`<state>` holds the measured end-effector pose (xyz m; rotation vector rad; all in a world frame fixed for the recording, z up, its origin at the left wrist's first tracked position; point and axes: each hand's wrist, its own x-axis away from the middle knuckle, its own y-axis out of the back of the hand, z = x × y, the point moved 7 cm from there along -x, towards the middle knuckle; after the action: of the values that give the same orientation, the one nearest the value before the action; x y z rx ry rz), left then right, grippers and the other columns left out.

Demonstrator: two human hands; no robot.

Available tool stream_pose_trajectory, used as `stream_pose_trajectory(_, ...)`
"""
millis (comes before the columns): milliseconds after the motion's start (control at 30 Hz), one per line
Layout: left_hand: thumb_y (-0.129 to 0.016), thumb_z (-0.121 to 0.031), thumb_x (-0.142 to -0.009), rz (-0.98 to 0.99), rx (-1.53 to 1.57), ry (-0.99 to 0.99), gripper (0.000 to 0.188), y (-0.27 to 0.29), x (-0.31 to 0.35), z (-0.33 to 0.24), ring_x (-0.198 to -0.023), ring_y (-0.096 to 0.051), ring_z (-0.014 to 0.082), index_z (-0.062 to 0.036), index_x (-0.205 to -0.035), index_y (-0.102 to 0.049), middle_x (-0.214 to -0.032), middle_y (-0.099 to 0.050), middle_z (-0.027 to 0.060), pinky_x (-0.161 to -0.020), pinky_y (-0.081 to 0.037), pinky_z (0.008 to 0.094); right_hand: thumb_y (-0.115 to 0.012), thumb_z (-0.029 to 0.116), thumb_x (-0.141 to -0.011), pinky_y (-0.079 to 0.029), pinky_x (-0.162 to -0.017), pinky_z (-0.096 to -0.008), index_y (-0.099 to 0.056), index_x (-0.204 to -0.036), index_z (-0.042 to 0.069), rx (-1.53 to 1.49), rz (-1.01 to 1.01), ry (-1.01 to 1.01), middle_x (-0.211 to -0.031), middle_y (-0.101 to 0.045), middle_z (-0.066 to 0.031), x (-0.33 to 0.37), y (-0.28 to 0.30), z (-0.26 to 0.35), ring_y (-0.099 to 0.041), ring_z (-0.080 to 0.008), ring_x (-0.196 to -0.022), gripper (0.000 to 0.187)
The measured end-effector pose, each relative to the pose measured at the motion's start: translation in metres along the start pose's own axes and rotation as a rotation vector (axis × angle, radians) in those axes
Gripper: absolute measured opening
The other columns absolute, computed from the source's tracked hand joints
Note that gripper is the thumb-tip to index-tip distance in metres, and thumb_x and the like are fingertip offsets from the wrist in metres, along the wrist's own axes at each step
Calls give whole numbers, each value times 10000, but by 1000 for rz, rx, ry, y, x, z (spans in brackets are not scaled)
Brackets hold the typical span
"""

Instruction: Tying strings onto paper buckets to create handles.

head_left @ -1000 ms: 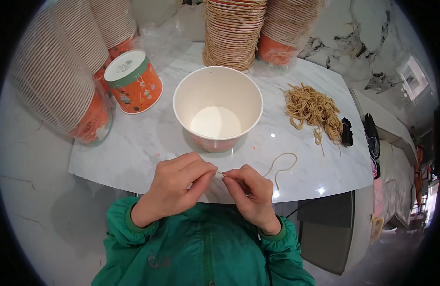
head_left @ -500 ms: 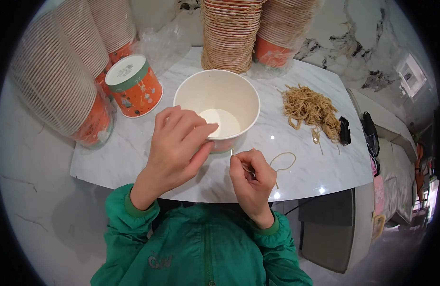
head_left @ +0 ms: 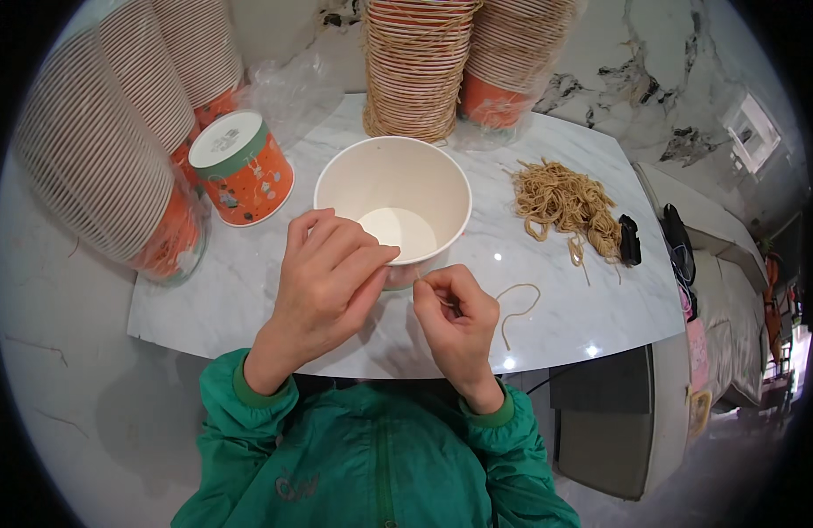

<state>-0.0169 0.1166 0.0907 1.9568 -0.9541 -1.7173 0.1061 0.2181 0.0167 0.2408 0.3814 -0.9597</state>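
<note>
A white-lined paper tub [head_left: 393,189] stands on the table in front of me, its mouth tipped a little toward me. My left hand [head_left: 323,277] grips its near left rim, with the fingers at the lip and the thumb low along the outer wall. Close by the tub's near right side, my right hand [head_left: 459,321] pinches a thin brown twine [head_left: 538,297] between thumb and forefinger. The twine's loose tail curls on the table to the right of that hand. Part of it is hidden inside my fingers and behind the tub.
An upside-down orange tub [head_left: 245,176] sits at the left, beside tall bagged stacks of tubs [head_left: 94,158]. Behind is a stack wrapped with twine [head_left: 417,70]. A tangled twine pile [head_left: 565,202] and a black object [head_left: 630,240] lie at the right, near the marbled table's [head_left: 600,317] edge.
My right hand has shifted slightly left and up, closer to the tub, with the twine still pinched. The left hand's fingers have settled down onto the rim. The whole view has shifted slightly.
</note>
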Motion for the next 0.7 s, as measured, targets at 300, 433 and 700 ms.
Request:
stream_pose_trajectory(300, -711, 17, -843, 56, 146, 111, 272, 4, -11, 8, -867, -640, 267, -46, -1106, -740, -949, -686, 91, -853, -495, 387, -689, -20, -937, -387, -560, -183, -647, -913, -29, -78, -30, -22, -723, -612, 25, -5, -3, -5, -477, 5, -639, 49)
stream_pose_trajectory(433, -676, -61, -940, 347, 421, 210, 269, -10, -33, 35, -840, -659, 188, -42, -1203, -728, -983, -712, 101, -727, -522, 327, -694, -13, -936, -367, -551, -187, -650, -914, -20, -67, -20, -40, -703, -608, 33, -6, -6, -3, -459, 2, -621, 50)
stream_pose_trajectory(700, -705, -147, -953, 862, 670, 200, 243, -45, -55, 47, -827, -662, 136, -35, -1165, -741, -938, -738, 48, -716, -517, 290, -705, 5, -929, -364, -545, -204, -656, -922, -7, -46, -25, -47, -666, -592, 31, -8, -7, -8, -443, -12, -597, 51)
